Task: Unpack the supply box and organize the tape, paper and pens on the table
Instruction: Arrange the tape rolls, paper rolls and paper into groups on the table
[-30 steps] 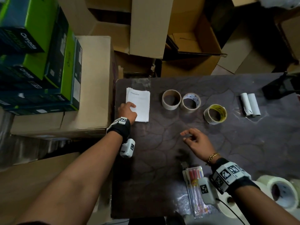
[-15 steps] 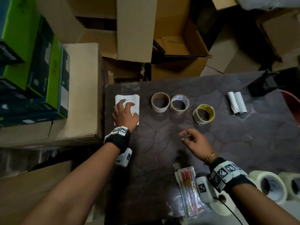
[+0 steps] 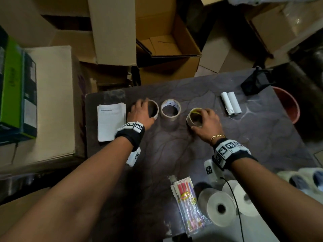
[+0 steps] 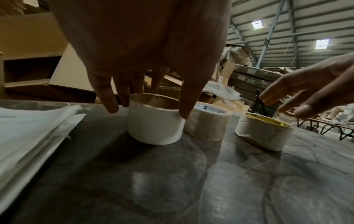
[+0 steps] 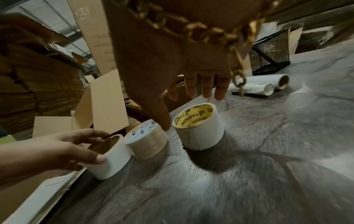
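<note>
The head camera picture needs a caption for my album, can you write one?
Two hands at work: the left hand holds the white tape roll, the right hand reaches over the yellow-cored tape roll.

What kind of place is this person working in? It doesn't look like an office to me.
Most likely a warehouse or packing storeroom. Open cardboard boxes crowd round the dark table, flattened cartons are piled high beside it, and the left wrist view shows a high corrugated metal roof on steel trusses.

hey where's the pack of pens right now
In the head view the pack of pens lies at the table's near edge, just left of two big white rolls, below the right hand.
</note>
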